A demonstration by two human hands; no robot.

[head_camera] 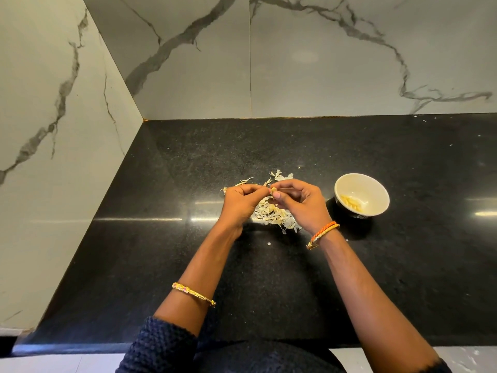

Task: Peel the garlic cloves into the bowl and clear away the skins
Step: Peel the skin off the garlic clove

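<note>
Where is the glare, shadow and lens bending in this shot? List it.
Head view: streaks of glare cross the black countertop left of the hands and again right of the bowl; a soft shadow lies on the counter at the bowl's near side; wide-angle bending splays the marble walls outward; the garlic clove pinched between left hand and right hand is too small for detail.

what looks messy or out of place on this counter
Only the skins: a loose heap under both hands, with a few bits strayed toward the wall and front edge. The bowl stands upright with cloves inside; nothing spilled.
</note>
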